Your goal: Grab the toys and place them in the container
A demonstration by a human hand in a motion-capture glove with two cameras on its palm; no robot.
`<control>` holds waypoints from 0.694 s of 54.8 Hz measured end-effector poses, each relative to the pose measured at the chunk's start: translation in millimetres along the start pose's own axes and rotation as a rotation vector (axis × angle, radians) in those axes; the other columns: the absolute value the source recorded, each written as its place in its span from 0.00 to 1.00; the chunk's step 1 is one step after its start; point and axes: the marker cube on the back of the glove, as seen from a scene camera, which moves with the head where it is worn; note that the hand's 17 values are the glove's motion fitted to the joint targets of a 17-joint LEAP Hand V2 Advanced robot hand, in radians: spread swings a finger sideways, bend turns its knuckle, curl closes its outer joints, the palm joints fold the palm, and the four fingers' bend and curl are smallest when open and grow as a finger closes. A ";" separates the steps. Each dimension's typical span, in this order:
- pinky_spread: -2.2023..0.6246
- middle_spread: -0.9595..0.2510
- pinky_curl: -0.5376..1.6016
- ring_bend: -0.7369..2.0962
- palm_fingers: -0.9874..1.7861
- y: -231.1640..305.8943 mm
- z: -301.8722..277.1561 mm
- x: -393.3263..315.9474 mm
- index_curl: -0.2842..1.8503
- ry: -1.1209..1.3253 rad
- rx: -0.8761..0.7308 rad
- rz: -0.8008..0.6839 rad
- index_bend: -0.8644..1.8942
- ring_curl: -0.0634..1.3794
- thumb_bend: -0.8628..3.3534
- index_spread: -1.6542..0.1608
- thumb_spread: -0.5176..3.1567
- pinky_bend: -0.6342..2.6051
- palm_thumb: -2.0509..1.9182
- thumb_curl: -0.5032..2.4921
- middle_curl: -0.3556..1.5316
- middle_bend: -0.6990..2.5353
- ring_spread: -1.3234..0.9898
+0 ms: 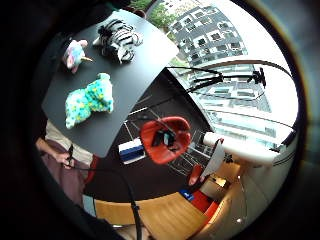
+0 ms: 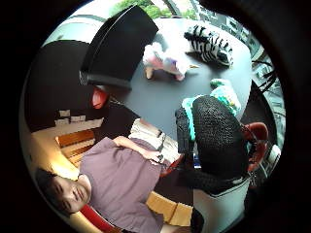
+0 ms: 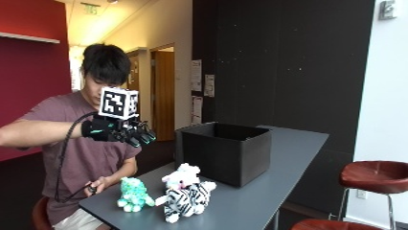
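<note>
Three plush toys stand at the near end of the grey table (image 3: 255,203): a green spotted one (image 3: 132,194), a white and pink unicorn (image 3: 181,176) and a zebra (image 3: 185,201). Behind them stands the black open-topped container (image 3: 223,151). My gloved right hand (image 3: 121,130) hangs in the air above and left of the toys, with its fingers relaxed and nothing in them. The palm views look down on the green toy (image 1: 90,100), the unicorn (image 1: 75,54), the zebra (image 1: 117,40) and the container (image 2: 119,46). A gloved finger (image 2: 216,138) hides part of the green toy (image 2: 224,94).
A red stool (image 3: 376,175) stands right of the table, and a second one (image 1: 165,140) lies below the hand beside the table edge. The person sits at the near left corner, bare left hand (image 3: 97,186) low at the table's edge. A dark wall rises behind the container.
</note>
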 end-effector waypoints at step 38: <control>0.77 0.70 0.39 0.37 0.27 -12.5 48.8 -7.3 0.20 0.144 -0.239 -0.115 0.34 0.18 0.21 0.77 0.50 0.43 0.53 0.24 0.28 0.26 0.55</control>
